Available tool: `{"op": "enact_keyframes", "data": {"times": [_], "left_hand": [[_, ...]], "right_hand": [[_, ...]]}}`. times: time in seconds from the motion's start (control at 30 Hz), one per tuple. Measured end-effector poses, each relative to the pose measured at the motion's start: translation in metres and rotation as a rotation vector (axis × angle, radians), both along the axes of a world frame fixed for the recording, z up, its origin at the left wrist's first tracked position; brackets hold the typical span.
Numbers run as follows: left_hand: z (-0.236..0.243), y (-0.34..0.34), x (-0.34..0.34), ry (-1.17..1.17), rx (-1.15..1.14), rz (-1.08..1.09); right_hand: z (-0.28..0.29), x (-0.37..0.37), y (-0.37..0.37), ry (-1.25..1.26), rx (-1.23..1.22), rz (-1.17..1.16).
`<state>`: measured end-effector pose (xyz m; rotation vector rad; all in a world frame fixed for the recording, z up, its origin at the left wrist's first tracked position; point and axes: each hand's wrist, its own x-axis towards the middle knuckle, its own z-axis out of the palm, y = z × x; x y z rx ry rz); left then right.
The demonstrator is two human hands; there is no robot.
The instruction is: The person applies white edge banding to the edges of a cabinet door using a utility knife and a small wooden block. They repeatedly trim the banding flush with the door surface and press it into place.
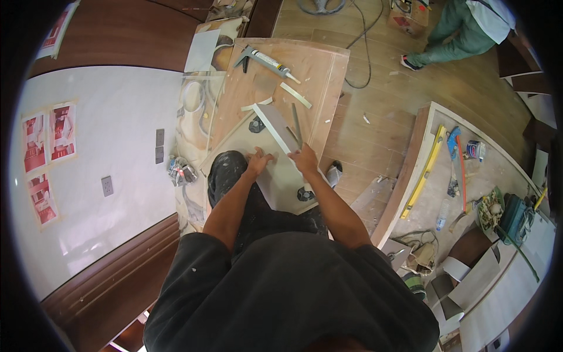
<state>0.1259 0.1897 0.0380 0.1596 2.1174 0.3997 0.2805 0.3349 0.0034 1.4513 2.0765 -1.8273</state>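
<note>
A pale rectangular panel (280, 173) with a white edge lies tilted across my lap and the wooden work surface in front of me. My left hand (257, 162) rests on the panel near my left knee, its fingers apart. At the panel's white edge, my right hand (304, 160) is closed around a thin, flat grey bar (296, 124) that looks like a file and sticks out beyond the fingers. One black round fitting (256, 125) shows past the panel's far left side and another (304, 194) beside my right forearm. My right palm is hidden from above.
A caulking gun (267, 63) and a pale strip (295, 95) lie on the wooden board (319, 58). To the right, a low-walled platform (431, 193) holds a yellow level (423, 172), a handsaw (453, 155) and a can (476, 151). Another person (451, 35) stands at far right; a cable (366, 44) crosses the floor.
</note>
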Motion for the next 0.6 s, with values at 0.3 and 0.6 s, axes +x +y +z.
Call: {"op": "enact_keyframes", "data": {"times": [0.3, 0.6], "left_hand": [[-0.005, -0.025, 0.011, 0.118, 0.020, -0.021], [0.082, 0.063, 0.028, -0.140, 0.354, 0.158]], "right_hand": [[0.066, 0.131, 0.056, -0.258, -0.255, -0.101], [0.080, 0.009, -0.008, -0.080, -0.194, -0.065]]}}
